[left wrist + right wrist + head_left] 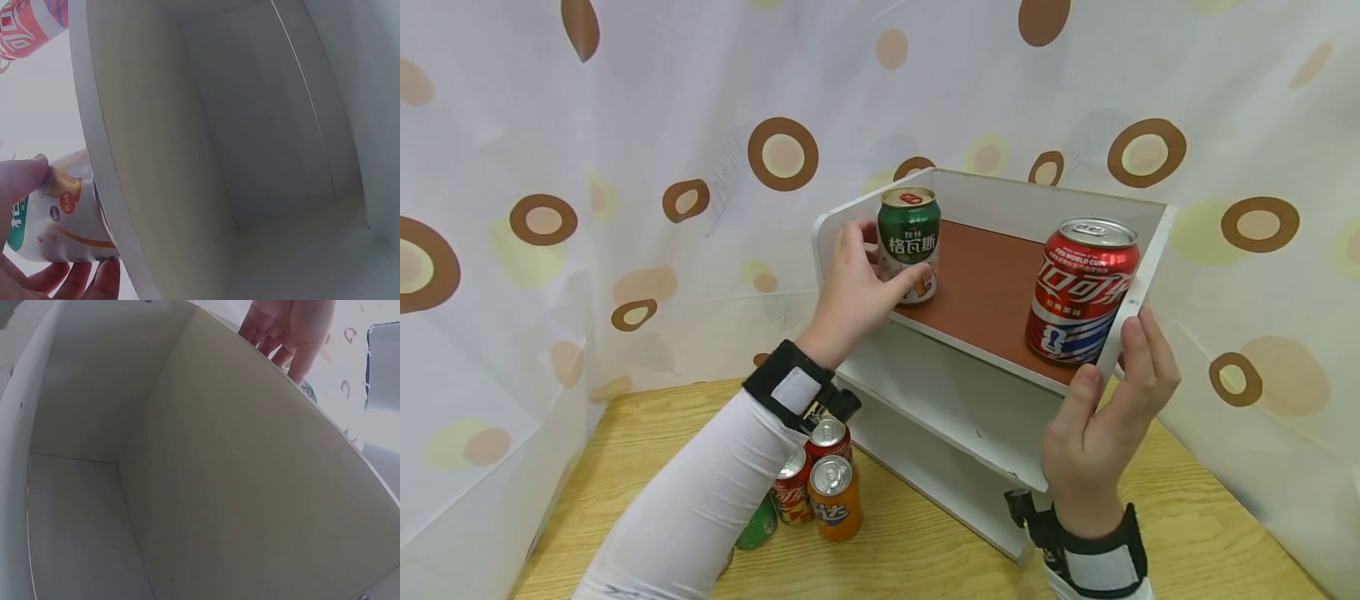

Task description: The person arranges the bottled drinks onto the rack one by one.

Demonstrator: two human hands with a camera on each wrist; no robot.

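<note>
My left hand [857,287] grips a green-and-white drink can [909,246] at the left front of the small shelf's red-brown top board [981,287]. Its thumb lies across the can's front, and in the left wrist view fingers curl around the can [62,219], whose base meets the board edge. My right hand [1105,425] holds the front edge of the white shelf's right side panel [1138,287], thumb in front, fingers on the outer side. Right beside that panel a red cola can [1083,292] stands upright on the top board.
Below the top board lie open white compartments [940,400]. Left of the shelf, on the wooden table [910,550], stand an orange can [835,500], red cans [792,492] and a green can [758,525], partly behind the left forearm. A patterned sheet [700,100] hangs behind.
</note>
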